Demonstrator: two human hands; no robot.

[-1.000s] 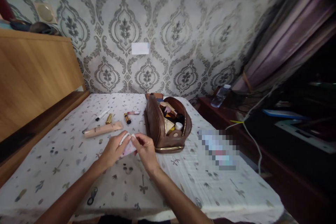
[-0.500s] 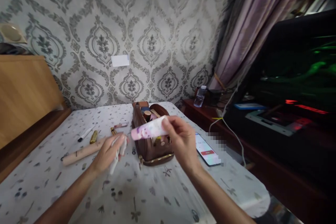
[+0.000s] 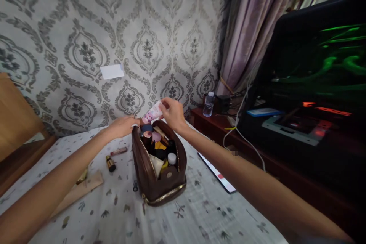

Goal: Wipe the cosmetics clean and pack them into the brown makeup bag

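Observation:
My right hand [image 3: 173, 113] pinches a white and pink squeeze tube [image 3: 153, 112] by its upper end, tilted over the far end of an open brown cosmetic bag [image 3: 143, 183]. At the bag's far left rim is my left hand [image 3: 124, 126], fingers closed, with a bit of white tissue [image 3: 134, 126] showing at the fingertips. Most of that tissue is hidden. Inside the bag stand several bottles and tubes, among them a white-capped bottle [image 3: 172, 159] and a cream-coloured tube [image 3: 156, 165].
Left of the bag lie a gold and black lipstick [image 3: 110, 163], a slim pinkish tube [image 3: 118, 151] and a long beige item [image 3: 85, 188], partly behind my left forearm. A phone [image 3: 217, 173] lies to the right. A water bottle [image 3: 208, 104] stands on a dark red side table [image 3: 197, 113].
My right hand has carried the tube away from me, to the bag's far end. My left hand has moved forward from beside the bag to its rim. The view has shifted.

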